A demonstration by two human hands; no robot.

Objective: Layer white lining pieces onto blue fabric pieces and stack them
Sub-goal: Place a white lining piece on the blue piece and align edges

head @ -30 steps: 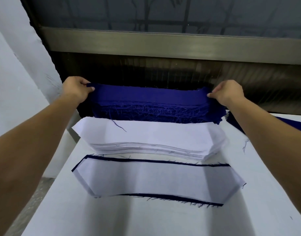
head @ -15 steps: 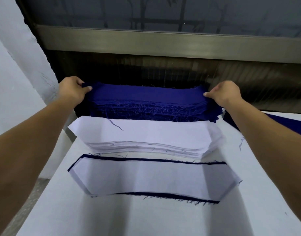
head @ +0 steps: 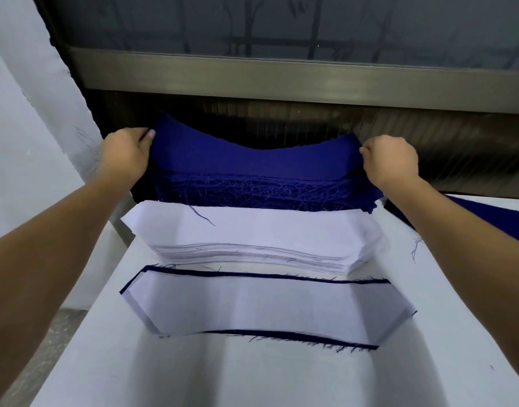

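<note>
My left hand [head: 126,154] grasps the left end of the top blue piece [head: 252,160], fingers curled round its edge, a little above and left of the middle of the frame. My right hand [head: 390,160] pinches the piece's right end at the same height, right of centre, thumb and fingers closed on the cloth. Both ends are lifted, and the piece dips in the middle between my hands, its near edge lying on the blue stack [head: 267,192] below it. That stack sits at the far edge of the table [head: 252,377], its frayed front edges facing me.

Just in front of the blue stack, touching its lower edge, lies the white lining stack [head: 267,230], across the centre of the frame. A loose blue thread [head: 202,215] lies on its top sheet, towards the left.

Nearer to me, in the lower middle of the frame, a white lining piece [head: 267,306] lies flat on a blue base piece [head: 281,276], whose dark edge shows as a thin line along the far and near sides. This pair lies just apart from the white stack.

At the right edge of the frame, behind my right forearm, more blue fabric [head: 487,212] lies on the table. A metal rail [head: 281,80] runs across the top of the frame, above the stacks.
</note>
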